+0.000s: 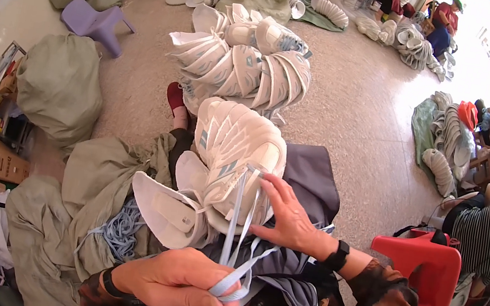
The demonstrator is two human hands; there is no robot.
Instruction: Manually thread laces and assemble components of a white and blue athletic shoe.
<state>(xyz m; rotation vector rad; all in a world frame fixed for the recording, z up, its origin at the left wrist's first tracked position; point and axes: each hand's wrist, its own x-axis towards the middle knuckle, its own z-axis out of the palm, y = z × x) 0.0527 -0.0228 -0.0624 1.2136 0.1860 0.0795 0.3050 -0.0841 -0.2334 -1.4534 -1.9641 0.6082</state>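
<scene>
A stack of nested off-white shoe uppers (216,129) with grey-blue accents rests on my lap. Light blue shoelaces (235,215) run from the eyelets of the nearest upper toward me. My left hand (180,280) is closed on these laces, which loop around its fingers. On the right side of the same upper, my right hand (298,222) has its fingers stretched out and apart, the fingertips touching near the lacing and the thumb lower down by the laces. Left of the stack, a tangled bundle of blue laces (120,229) lies on grey-green cloth (107,176).
Ahead on the floor lies a curved row of more shoe uppers (245,70). To the left are a purple stool (95,23) and a full sack (60,85). A red stool (422,271) stands at right, near a person in striped clothing (481,232). Other people sit farther back among shoe piles.
</scene>
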